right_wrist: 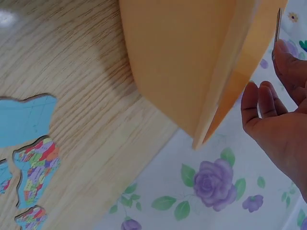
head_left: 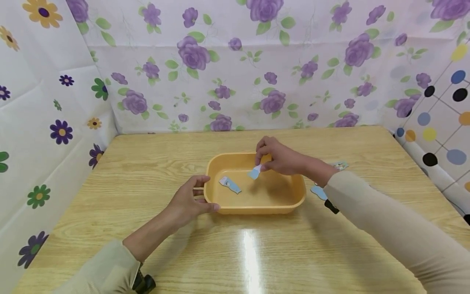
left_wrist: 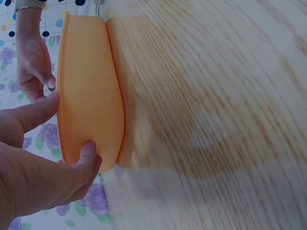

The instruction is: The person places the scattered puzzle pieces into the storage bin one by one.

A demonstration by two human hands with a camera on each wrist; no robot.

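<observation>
A yellow-orange plastic basin (head_left: 253, 210) stands on the wooden table. My left hand (head_left: 187, 200) grips its left end, thumb at the near corner and fingers at the rim and outer wall. Over the basin, my right hand (head_left: 278, 157) pinches a small light-blue puzzle piece (head_left: 254, 174) between thumb and fingers. The right wrist view shows that held piece (right_wrist: 278, 26) edge-on as a thin sliver. Another flat puzzle piece (head_left: 230, 185), blue with a printed pale end, lies on the basin floor at the left.
Right of the basin, partly behind the right forearm, lie more puzzle pieces (head_left: 318, 192). Close up they show light blue (right_wrist: 24, 120) and colourful map print (right_wrist: 37, 167). Flowered cloth (head_left: 227, 61) hangs behind the table (head_left: 158, 159), with dotted cloth (head_left: 437, 122) at right.
</observation>
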